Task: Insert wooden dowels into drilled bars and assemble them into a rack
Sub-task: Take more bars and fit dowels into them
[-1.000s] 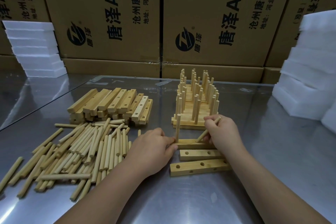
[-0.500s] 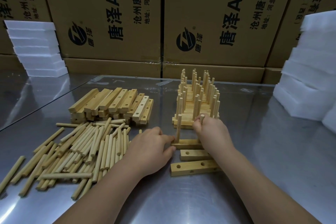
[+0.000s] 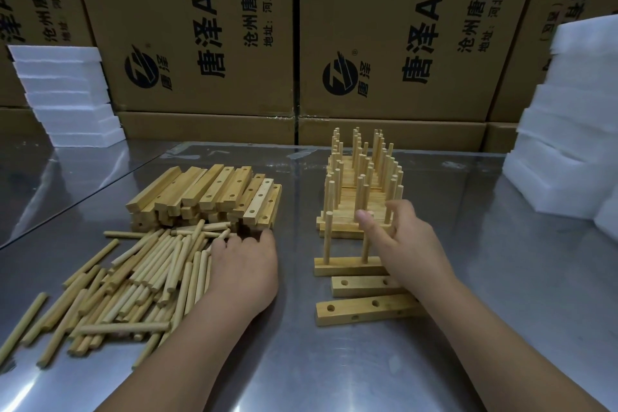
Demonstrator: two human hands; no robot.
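While left hand [image 3: 244, 267] digs among loose dowels [image 3: 133, 278], grip unclear, right hand [image 3: 408, 244] hangs slack-fingered beside upright dowels [image 3: 329, 241]; a knock could tip their bar [image 3: 347, 270].

Pale tan dowels [image 3: 143, 274] here, honey-yellow bars [image 3: 207, 194] dotted with dark round holes, one bar [image 3: 259, 199] noticeably whiter than the rest. The bench [image 3: 301, 361] gleams silver-grey, brown cardboard boxes [image 3: 384, 27] carry black lettering and a round black logo, and the foam slabs [image 3: 67, 94] are plain white.
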